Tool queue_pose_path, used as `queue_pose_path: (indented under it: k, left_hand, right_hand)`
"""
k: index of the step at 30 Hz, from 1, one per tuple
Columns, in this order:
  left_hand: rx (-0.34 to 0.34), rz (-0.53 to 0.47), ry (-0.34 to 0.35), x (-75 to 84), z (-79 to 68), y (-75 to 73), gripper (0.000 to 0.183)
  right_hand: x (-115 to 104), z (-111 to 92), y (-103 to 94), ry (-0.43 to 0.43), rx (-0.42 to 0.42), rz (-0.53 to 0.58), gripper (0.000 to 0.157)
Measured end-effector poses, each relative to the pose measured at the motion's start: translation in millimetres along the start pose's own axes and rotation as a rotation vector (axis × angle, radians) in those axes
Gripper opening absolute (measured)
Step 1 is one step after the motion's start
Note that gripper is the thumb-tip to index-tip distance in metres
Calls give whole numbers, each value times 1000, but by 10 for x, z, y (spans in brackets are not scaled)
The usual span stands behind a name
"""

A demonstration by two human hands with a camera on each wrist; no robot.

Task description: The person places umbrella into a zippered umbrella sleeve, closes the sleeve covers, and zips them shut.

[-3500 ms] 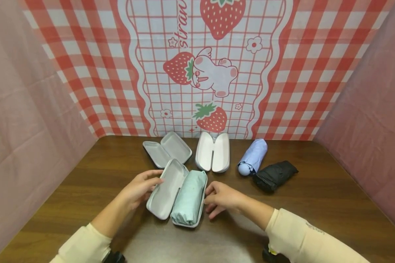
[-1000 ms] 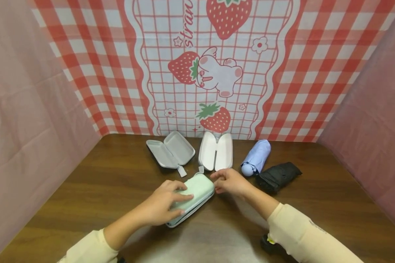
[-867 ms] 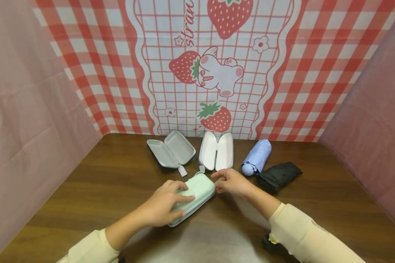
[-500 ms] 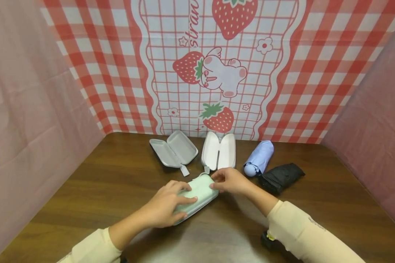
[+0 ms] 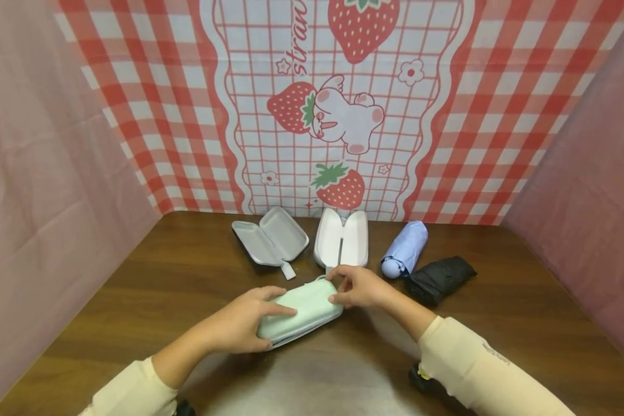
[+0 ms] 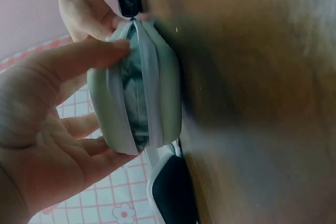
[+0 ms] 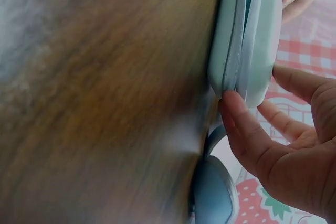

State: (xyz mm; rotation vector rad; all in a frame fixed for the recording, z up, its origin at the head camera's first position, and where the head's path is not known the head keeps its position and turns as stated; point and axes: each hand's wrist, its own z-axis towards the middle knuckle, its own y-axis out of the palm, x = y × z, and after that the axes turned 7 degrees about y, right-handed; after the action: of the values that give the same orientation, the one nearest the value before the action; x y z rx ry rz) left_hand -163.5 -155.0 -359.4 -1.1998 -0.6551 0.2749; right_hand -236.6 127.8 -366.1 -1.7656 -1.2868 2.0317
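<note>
A mint-green zip case (image 5: 309, 303) lies on the table, its lid down over the folded teal umbrella. In the left wrist view its zipper gapes at the left end, and teal cloth (image 6: 136, 95) shows inside. My left hand (image 5: 241, 320) grips that end, thumb at the near edge and fingers across the top and far side. At the right end my right hand (image 5: 361, 287) holds the corner between thumb and fingers. One fingertip (image 7: 234, 100) touches the zipper seam in the right wrist view. I cannot see the zipper pull.
Behind stand an unfolded grey case (image 5: 270, 237) with a pull tab and an unfolded white case (image 5: 341, 238). A lavender folded umbrella (image 5: 405, 248) and a black folded umbrella (image 5: 441, 278) lie right on the wooden table (image 5: 109, 323). Checked cloth hangs at the back.
The mint case, earlier spread wide with the umbrella showing, is now folded over. My left hand has slid from its top toward the left end; my right hand has come onto the right corner.
</note>
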Motion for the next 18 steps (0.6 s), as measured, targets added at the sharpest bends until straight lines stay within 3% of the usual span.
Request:
queue_pose_path:
  k: [5, 7, 11, 15, 18]
  left_hand:
    - [-16, 32, 24, -5, 23, -39, 60]
    - [-24, 22, 22, -5, 24, -52, 60]
    - [-29, -79, 14, -53, 20, -67, 57]
    - [35, -202, 9, -185, 18, -81, 53]
    - [83, -204, 12, -296, 17, -93, 58]
  right_hand:
    - [-44, -63, 3, -26, 68, -105, 35]
    - [-67, -78, 7, -18, 72, -97, 36]
    - [-85, -100, 14, -9, 75, -95, 36]
    - [-88, -119, 17, 5, 64, -98, 36]
    - [-86, -128, 11, 34, 55, -75, 36]
